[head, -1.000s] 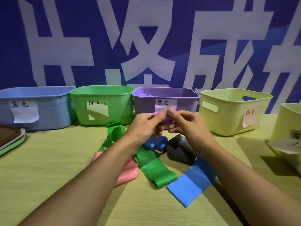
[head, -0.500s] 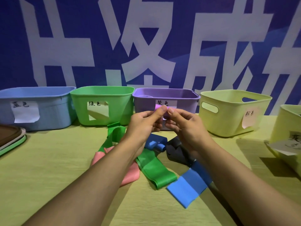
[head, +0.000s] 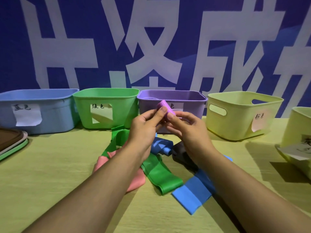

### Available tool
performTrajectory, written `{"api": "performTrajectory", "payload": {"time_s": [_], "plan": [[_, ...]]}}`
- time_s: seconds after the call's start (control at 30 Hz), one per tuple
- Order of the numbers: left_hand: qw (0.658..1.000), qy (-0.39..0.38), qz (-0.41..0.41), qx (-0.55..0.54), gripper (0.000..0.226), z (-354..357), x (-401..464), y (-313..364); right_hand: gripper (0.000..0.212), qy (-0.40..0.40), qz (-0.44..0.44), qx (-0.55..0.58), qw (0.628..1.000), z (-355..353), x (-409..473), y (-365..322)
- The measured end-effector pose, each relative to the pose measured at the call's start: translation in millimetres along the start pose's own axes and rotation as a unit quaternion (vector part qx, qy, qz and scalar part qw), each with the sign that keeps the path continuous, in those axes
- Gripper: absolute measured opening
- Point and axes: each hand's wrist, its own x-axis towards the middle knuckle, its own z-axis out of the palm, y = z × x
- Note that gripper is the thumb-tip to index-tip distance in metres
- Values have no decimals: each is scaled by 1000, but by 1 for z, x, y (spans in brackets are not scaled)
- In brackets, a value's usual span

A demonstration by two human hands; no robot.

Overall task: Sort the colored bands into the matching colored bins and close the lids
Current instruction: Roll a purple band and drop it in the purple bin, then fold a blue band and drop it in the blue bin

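The purple band (head: 164, 108), rolled small, has come up higher, pinched by the fingers of both the left hand (head: 144, 126) and right hand (head: 186, 126), so it looks ready to drop into the purple bin (head: 190, 100).

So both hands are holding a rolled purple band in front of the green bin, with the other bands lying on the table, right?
Not quite. In the head view the left hand and right hand hold the rolled purple band in front of the purple bin, not the green bin. The other bands do lie on the table.
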Motion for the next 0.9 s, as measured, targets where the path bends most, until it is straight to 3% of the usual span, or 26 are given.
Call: {"api": "performTrajectory", "payload": {"time_s": [0.1, 0.2, 0.27, 0.37, 0.4, 0.5, 0.6, 0.73, 0.9], "plan": [[998, 32, 21, 53, 27, -2, 1, 3, 24, 4, -116, -245, 963, -5, -1, -3], [987, 82, 59, 123, 15, -5, 3, 12, 32, 21, -196, -397, 896, -14, 1, -3], [975, 88, 90, 182, 1, -4, 7, 20, 38, 39, -219, -477, 850, -19, 1, -7], [952, 75, 124, 270, 6, 2, 30, 35, 40, 39, -207, -567, 796, -23, 0, -10], [942, 66, 123, 305, 3, 5, 40, 42, 41, 34, -201, -586, 784, -23, 0, -9], [901, 14, 108, 420, 26, 18, 73, 62, 40, 31, -208, -610, 764, -23, 0, -7], [851, -59, 48, 520, 34, 30, 106, 75, 36, 38, -229, -612, 756, -24, 1, -6], [777, -144, -33, 612, 37, 41, 149, 65, 35, 45, -240, -625, 741, -27, 3, -2], [671, -167, -110, 714, 26, 40, 191, 37, 34, 50, -250, -633, 730, -29, 7, 0]]}}
